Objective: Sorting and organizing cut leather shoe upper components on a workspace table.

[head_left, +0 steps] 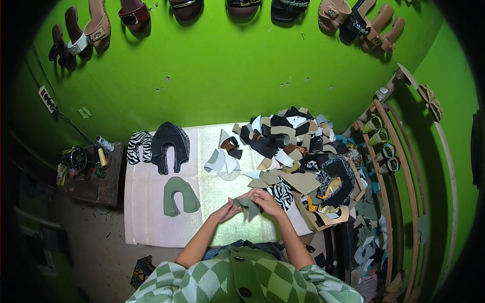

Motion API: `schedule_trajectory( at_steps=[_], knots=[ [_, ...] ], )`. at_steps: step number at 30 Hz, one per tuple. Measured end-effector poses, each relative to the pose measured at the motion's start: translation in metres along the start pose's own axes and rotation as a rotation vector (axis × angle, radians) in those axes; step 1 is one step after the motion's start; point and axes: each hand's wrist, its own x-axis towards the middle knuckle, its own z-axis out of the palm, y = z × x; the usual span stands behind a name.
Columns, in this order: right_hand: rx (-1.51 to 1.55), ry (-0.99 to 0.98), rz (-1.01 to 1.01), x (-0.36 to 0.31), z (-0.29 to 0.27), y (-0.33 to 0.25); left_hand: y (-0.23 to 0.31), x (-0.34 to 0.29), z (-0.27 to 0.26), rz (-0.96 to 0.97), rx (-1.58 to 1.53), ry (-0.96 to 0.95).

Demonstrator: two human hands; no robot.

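Near the front edge of the table, a dark green cut-out shoe piece (249, 209) is held between my two hands. My left hand (227, 210) pinches its left side, and my right hand (266, 200) grips its upper right part. The piece looks bent, with a pointed end hanging toward me. To the left lies a stack of green U-shaped shoe pieces (181, 198). Behind that are black U-shaped pieces (170, 146) and zebra-striped ones (139, 146). A zebra-striped scrap (280, 195) lies just beyond my right hand.
A large heap of mixed offcuts (288, 136) covers the table's back right. An open box (331, 217) of pieces stands at the right edge. Sandals hang on the green wall (227, 70) and sit on a wooden rack (384, 151). A sewing machine (78, 159) stands left.
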Motion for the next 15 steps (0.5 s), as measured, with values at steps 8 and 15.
schedule_trajectory(
  at_steps=[8,15],
  knots=[
    [-0.130,0.304,0.008,-0.019,-0.011,0.040,0.016,-0.022,0.028,0.033,0.357,0.444],
    [-0.021,0.267,0.067,-0.031,0.005,0.079,0.022,-0.049,0.032,-0.113,0.400,0.469]
  ],
)
